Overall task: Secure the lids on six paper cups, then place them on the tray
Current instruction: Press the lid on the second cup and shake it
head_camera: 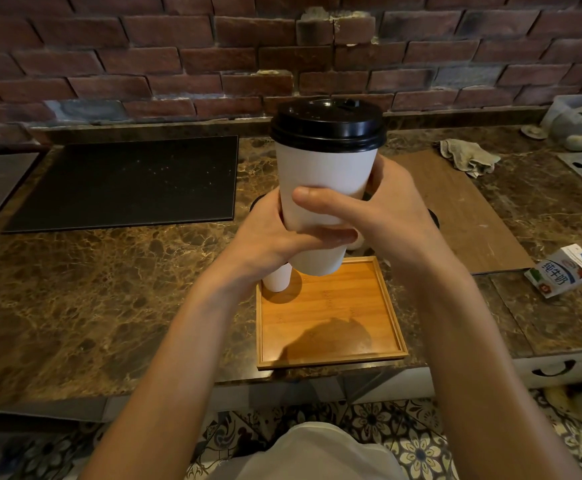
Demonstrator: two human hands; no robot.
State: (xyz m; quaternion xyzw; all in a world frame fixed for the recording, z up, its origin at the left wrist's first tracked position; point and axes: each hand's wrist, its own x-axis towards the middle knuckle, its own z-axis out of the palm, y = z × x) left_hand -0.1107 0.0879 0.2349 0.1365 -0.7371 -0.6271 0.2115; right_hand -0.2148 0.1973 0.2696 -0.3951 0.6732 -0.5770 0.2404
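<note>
Above tray | both hands' grip holds lidded cup | carton: 纯牛奶

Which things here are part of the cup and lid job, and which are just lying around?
Job:
paper cup with black lid, held in left hand and right hand
second cup on the tray
wooden tray

Lying about:
milk carton
rag
black mat
wooden board
</note>
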